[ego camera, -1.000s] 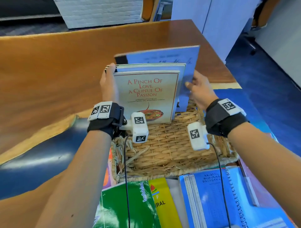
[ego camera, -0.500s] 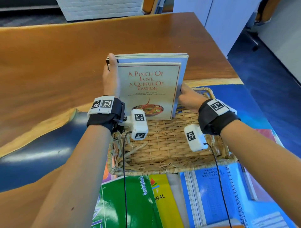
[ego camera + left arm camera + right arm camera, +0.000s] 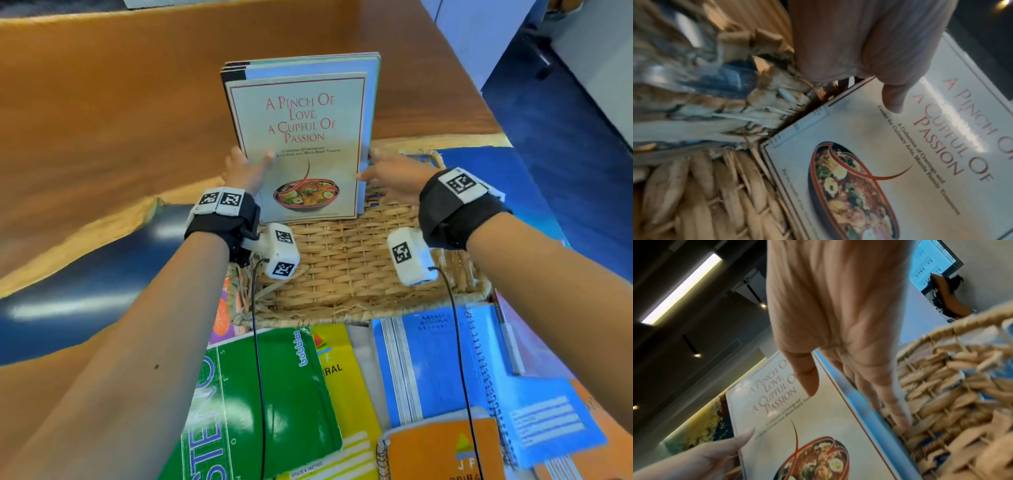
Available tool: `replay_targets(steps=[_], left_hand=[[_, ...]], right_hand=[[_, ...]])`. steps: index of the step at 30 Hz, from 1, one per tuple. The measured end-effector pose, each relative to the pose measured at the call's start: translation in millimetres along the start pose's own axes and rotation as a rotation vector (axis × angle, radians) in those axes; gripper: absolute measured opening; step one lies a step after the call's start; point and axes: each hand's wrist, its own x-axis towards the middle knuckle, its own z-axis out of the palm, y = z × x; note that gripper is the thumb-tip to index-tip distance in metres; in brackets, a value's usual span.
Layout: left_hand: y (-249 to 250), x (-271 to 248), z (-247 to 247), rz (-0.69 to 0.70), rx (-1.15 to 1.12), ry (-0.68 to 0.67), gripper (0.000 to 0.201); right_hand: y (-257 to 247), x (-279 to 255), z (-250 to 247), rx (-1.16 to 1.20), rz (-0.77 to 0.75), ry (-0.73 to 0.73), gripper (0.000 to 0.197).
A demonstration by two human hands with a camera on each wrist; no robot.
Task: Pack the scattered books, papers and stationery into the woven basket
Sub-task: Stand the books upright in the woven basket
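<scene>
Woven straw formed the basket (image 3: pixel 346 270), which sat on the wooden bench (image 3: pixel 102 113) with a cream cookbook (image 3: pixel 301 147) standing upright at its far end. Behind that cover stood taller blue books (image 3: pixel 371 89), mostly hidden, so their number could not be told. The left hand (image 3: pixel 245 171) gripped the cookbook's left edge, thumb (image 3: pixel 894 97) pressed on the front cover while the fingers went out of sight behind the stack. The right hand (image 3: pixel 394 174) held the right edge in the same way, thumb (image 3: pixel 807 378) on the cover and fingers (image 3: pixel 885 395) reaching down between the blue books and the basket wall. The books' lower edges rested inside the basket, though the exact contact was blurred in both wrist views. Nearer the person, outside the basket, lay a green notebook (image 3: pixel 274 394), a yellow pad (image 3: pixel 342 377), a blue spiral notebook (image 3: pixel 428 359) and an orange spiral pad (image 3: pixel 442 448), all cut off by the frame's lower edge.
</scene>
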Motion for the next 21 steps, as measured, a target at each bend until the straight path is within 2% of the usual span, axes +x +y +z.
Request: replay_targets(steps=[4, 8, 11, 13, 17, 19, 21], left_hand=[[-5, -2, 1, 0.023, -0.031, 0.048, 0.074], [-10, -3, -2, 0.040, -0.172, 0.084, 0.071], [-27, 12, 1, 0.042, -0.157, 0.086, 0.079], [-18, -15, -4, 0.059, -0.134, 0.050, 0.072], [-24, -58, -8, 0.099, -0.133, 0.025, 0.038], [-36, -86, -7, 0.147, -0.132, 0.073, 0.034], [-50, -112, -3, 0.127, -0.160, 0.169, 0.037]], right_hand=[[-6, -52, 13, -0.310, 0.027, -0.029, 0.044], [16, -99, 30, -0.701, 0.003, -0.221, 0.039], [40, -119, 45, -0.818, -0.029, -0.312, 0.039], [58, -131, 55, -0.800, -0.071, -0.297, 0.036], [89, -141, 74, -0.781, -0.143, -0.181, 0.041], [100, -143, 84, -0.857, -0.167, -0.121, 0.045], [105, -142, 90, -0.884, -0.179, -0.071, 0.044]])
